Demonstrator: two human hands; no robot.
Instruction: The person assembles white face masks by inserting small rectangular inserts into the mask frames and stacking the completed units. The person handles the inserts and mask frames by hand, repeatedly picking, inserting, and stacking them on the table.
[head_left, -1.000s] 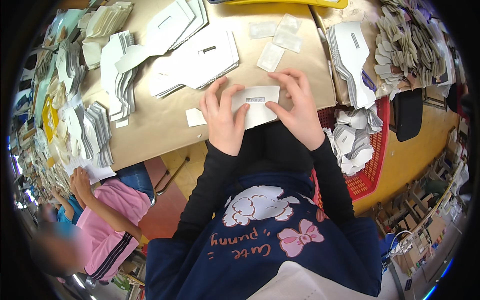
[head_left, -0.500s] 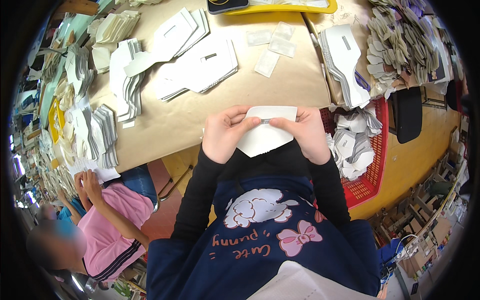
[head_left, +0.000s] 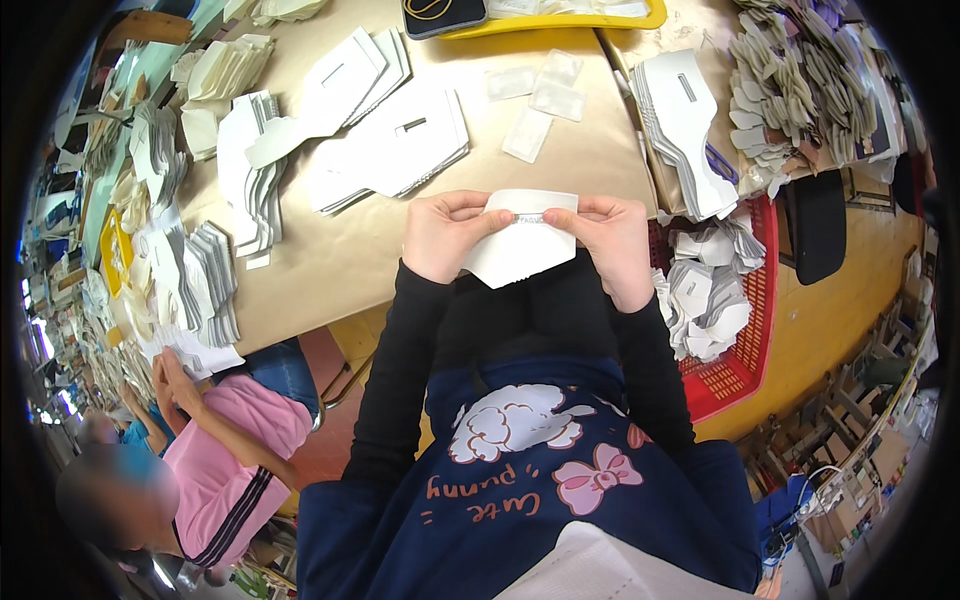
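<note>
white card stacks (head_left: 195, 280) lie at the left of the brown desk (head_left: 330, 255), more cut cards (head_left: 395, 145) behind. the left hand (head_left: 440, 235) has its grip closed on the left edge of a folded white card piece (head_left: 520, 250), held just over the desk edge near the body. the right hand (head_left: 610, 240) pinches its right edge. a red basket (head_left: 745, 360) with folded pieces stands at the right.

A single head-worn fisheye view looks steeply down from above the person's chest, close over both raised hands, facing forward across the brown table (head_left: 330, 260); straight edges bend near the dark circular rim.
</note>
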